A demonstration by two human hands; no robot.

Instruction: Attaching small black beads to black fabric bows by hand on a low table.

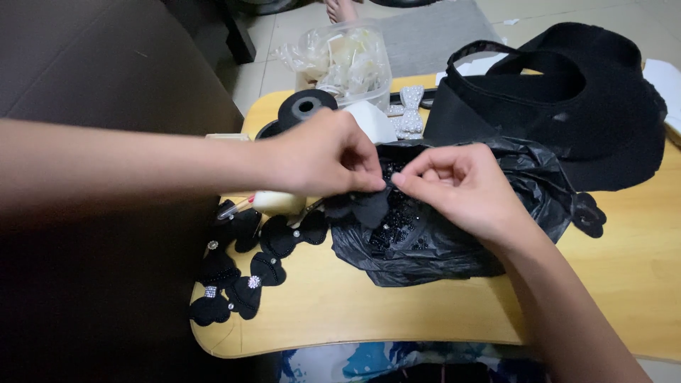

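Head view shows both hands meeting over a crumpled black plastic bag (pixel 454 248) at the middle of a pale wooden lap table (pixel 397 312). The left hand (pixel 323 152) is curled with thumb and forefinger pinched shut on a small black fabric bow (pixel 369 206), and the right hand (pixel 457 184), also nearly closed, pinches the same piece from the right, fingertips almost touching. Beneath them the bag's mouth holds a glittering heap of tiny black beads (pixel 389 230). The bow looks light, soft and floppy, so it should bend rather than resist; a pinch at its narrow centre seems the surest hold, since the lobes would fold. The beads look slippery and easily scattered. Finished black bows with rhinestone centres (pixel 241 280) lie at the near left edge, a black ribbon spool (pixel 306 106) at the far left, a black visor (pixel 567 99) at the far right.
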